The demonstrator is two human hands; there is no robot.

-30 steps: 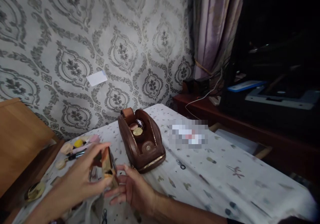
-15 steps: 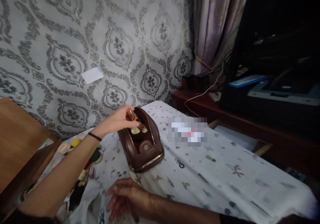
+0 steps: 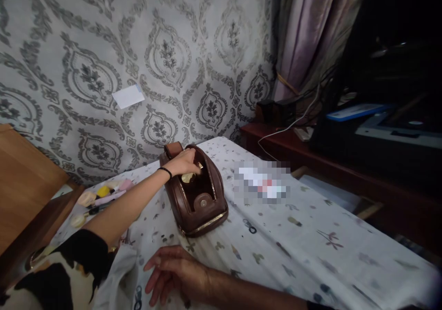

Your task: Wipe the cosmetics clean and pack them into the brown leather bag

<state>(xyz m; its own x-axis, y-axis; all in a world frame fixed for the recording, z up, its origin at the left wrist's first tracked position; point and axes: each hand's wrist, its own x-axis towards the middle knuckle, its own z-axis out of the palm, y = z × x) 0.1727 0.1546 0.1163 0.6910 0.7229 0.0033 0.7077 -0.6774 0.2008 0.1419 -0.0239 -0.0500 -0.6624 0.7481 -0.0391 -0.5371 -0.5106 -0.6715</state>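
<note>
Printed white cloth (image 3: 265,245): the spread surface under everything, which the person works over.
Brown leather bag (image 3: 218,188): upright on the cloth, mouth unzipped; the step in hand appears to be settling a small piece inside it.
Right hand (image 3: 183,271): in front of the bag, apart from it, fingers loosely spread and slightly curled, nothing visible in them.
Left hand (image 3: 183,162): inside the bag's far end; most fingers are hidden, so whether they pinch anything cannot be told.
Makeup items (image 3: 102,191): grouped on the cloth left of the bag, partly behind the left forearm.
Round gold lid (image 3: 188,177): in the bag, just below the left hand.
Gold-coloured corner (image 3: 200,166): beside the left thumb; the next move probably calls for steadying this piece, releasing it and lifting clear of the zip.
</note>
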